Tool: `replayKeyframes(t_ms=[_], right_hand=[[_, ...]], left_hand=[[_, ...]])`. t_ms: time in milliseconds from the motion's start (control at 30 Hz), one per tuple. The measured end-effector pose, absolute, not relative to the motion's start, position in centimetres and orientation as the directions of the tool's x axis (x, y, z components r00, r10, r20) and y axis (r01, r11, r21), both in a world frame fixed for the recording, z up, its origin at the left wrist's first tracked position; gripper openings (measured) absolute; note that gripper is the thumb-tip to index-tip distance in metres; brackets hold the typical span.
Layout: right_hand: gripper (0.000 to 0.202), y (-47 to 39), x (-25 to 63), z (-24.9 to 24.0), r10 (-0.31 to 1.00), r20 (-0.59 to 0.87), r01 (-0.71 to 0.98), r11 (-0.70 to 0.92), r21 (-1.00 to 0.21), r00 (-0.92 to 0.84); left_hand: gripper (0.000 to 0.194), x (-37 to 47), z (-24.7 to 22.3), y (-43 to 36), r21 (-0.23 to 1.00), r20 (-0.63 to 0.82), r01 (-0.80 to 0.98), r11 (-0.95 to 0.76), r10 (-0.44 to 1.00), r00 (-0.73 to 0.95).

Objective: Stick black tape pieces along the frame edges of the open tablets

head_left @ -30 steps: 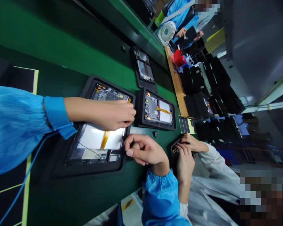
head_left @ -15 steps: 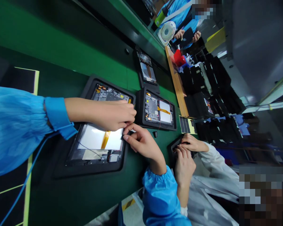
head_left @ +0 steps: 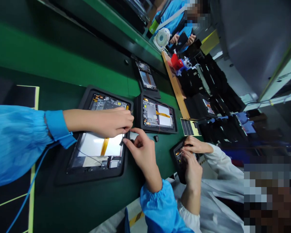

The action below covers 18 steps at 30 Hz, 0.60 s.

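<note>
An opened tablet [head_left: 92, 142] lies in a black foam tray [head_left: 97, 178], showing its circuit board, white battery and an orange ribbon cable [head_left: 104, 147]. My left hand [head_left: 117, 121] reaches across the tablet from the left, fingers bent and closed at its right edge; what they pinch is hidden. Close beside it is my right hand [head_left: 145, 150], fingers curled, index tip by the left fingertips. A small black strip [head_left: 121, 142], perhaps tape, shows at the right thumb tip, over the battery's edge.
A second opened tablet [head_left: 157, 113] in a black tray lies just beyond, and a third [head_left: 146, 76] behind it. A small black piece [head_left: 156, 138] lies on the green bench. Nearby, a co-worker's hands [head_left: 192, 158] handle another device. A white fan [head_left: 162, 38] stands farther off.
My right thumb has moved away from the index finger, and the black strip now shows by it. The view has shifted slightly. More of the co-worker's device is visible.
</note>
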State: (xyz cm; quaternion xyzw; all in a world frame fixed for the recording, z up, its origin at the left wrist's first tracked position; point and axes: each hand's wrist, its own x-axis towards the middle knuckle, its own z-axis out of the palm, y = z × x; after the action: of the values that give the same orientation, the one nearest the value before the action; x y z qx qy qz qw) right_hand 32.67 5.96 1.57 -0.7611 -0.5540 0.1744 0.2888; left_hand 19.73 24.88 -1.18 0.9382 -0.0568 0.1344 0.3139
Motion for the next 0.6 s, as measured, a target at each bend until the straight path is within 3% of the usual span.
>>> replayKeyframes(t_ms=[67,133,200,267,367,500,600], right_hand=[[0.021,5.2,32.1,1.2,0.91,0.287,0.82,-0.091,-0.565,0.298],[0.026,4.4,31.5,0.9,0.895,0.402,0.891,0.008,-0.453,0.196],[0.035,3.8,30.9,0.7,0.932,0.352,0.935,0.05,-0.352,0.083],[0.056,3.3,30.5,0.5,0.969,0.246,0.952,0.055,-0.301,0.022],[0.071,2.8,30.3,0.1,0.985,0.171,0.939,0.049,-0.339,0.01],[0.035,1.9,30.2,-0.3,0.96,0.253,0.857,0.033,-0.514,0.115],[0.029,1.8,29.6,-0.6,0.926,0.297,0.832,-0.032,-0.554,0.234]], left_hand=[[0.019,19.7,-1.3,25.0,0.571,0.294,-0.198,-0.796,-0.027,0.955],[0.018,19.7,-1.5,25.1,0.567,0.304,-0.212,-0.796,-0.037,0.952],[0.02,19.7,-1.6,25.1,0.562,0.311,-0.223,-0.797,-0.046,0.949],[0.022,19.7,-1.7,25.2,0.558,0.306,-0.22,-0.8,-0.048,0.951],[0.022,19.6,-1.6,25.2,0.556,0.279,-0.201,-0.806,-0.046,0.959],[0.019,19.5,-1.5,25.3,0.574,0.245,-0.177,-0.8,-0.039,0.969],[0.018,19.5,-1.7,25.4,0.58,0.239,-0.176,-0.796,-0.04,0.97]])
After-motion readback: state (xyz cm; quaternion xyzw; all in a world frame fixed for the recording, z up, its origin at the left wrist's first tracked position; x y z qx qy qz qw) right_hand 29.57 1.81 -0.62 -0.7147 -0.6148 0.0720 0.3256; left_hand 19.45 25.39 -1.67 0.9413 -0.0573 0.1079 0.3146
